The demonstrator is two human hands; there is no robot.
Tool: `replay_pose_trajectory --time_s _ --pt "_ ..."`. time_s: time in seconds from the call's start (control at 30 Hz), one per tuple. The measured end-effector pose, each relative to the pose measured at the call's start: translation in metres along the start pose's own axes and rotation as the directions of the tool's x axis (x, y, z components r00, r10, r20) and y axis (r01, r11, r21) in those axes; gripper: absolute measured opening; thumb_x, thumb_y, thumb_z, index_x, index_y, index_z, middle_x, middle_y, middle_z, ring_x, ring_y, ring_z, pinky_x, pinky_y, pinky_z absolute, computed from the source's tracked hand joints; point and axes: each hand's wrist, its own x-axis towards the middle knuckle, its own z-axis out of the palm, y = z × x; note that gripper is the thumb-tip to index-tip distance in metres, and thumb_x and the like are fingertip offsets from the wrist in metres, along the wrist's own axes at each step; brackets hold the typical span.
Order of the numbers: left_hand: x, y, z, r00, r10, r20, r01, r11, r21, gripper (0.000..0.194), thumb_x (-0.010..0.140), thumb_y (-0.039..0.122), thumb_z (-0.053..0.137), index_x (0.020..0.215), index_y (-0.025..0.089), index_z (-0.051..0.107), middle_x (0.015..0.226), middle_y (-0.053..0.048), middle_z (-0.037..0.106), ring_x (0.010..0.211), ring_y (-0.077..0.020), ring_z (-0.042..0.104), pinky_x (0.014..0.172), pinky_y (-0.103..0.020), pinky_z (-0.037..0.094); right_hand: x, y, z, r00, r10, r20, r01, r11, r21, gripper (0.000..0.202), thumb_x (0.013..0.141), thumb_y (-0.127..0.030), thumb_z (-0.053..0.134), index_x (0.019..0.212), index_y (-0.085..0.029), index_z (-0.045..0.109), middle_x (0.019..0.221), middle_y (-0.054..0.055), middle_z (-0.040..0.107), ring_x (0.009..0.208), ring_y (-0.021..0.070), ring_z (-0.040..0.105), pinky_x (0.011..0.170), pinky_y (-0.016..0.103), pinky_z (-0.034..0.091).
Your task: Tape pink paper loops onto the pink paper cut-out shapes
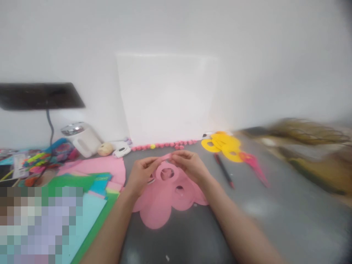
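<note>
Two bare hands work above a dark grey worktop [176, 244], seen from the person's own head, both forearms reaching in from the bottom edge. The left hand [139, 174] and the right hand [191, 165] come close together near the middle, each with its grip pinching, thumb against fingers, a narrow piece of pink paper [166, 157] that spans the small gap between them. A pink ring [157, 173] shows just below that piece; whether the two are joined cannot be told. Under and in front of the hands, rounded, petal-like pink cut-outs [155, 214] overlap on the worktop, one with a round hole.

To the right lie a dark pen with red ends [224, 172], yellow paper cut-outs [230, 143] and, touching them, a blurred pink tool [257, 169] that resembles scissors. Behind the hands, a row of small pink balls [143, 147], including one yellow ball [153, 146], runs along the foot of a white sheet [167, 99] standing against the pale wall [275, 66]. On the left are a pink sheet [96, 165], green paper [71, 180] and a light blue sheet [89, 209], with a white container [86, 142] behind them
</note>
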Motion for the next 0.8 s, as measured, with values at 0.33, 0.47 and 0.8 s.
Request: replay_pose_trajectory --time_s 0.33,0.47,0.8 --pt "-0.0005 0.0012 -0.0001 0.999 -0.031 0.041 0.035 0.996 -0.085 0.027 0.067 0.039 0.071 0.084 0.018 0.073 0.068 -0.001 0.068 0.053 -0.0101 0.053 0.047 -0.021 0.039 -0.0005 -0.0001 0.0003 0.999 -0.013 -0.03 0.014 1.0 0.023 0.026 0.054 -0.027 0.081 0.076 -0.018 0.071 0.067 0.002 0.069 0.066 0.0147 0.065 0.071 0.03 0.051" --pt "0.0006 -0.0012 0.0002 0.998 -0.019 0.054 0.024 0.996 -0.085 0.025 0.069 0.038 0.07 0.083 0.018 0.073 0.07 -0.001 0.067 0.055 -0.0095 0.053 0.049 -0.02 0.039 -0.0019 0.0 0.0011 1.0 -0.018 -0.02 0.017 1.0 -0.016 0.024 0.054 -0.026 0.081 0.073 -0.018 0.069 0.064 0.0 0.067 0.061 0.0122 0.062 0.065 0.027 0.05" --pt "-0.0038 0.0047 0.0035 0.991 -0.004 0.132 0.02 0.992 -0.121 0.027 0.072 0.036 0.067 0.089 0.016 0.072 0.061 -0.002 0.064 0.049 -0.01 0.052 0.049 -0.022 0.041 -0.0055 -0.0023 0.0052 0.997 -0.057 0.053 0.059 0.998 -0.039 0.016 0.062 -0.027 0.076 0.067 -0.017 0.065 0.062 -0.002 0.063 0.058 0.0084 0.056 0.062 0.023 0.045"
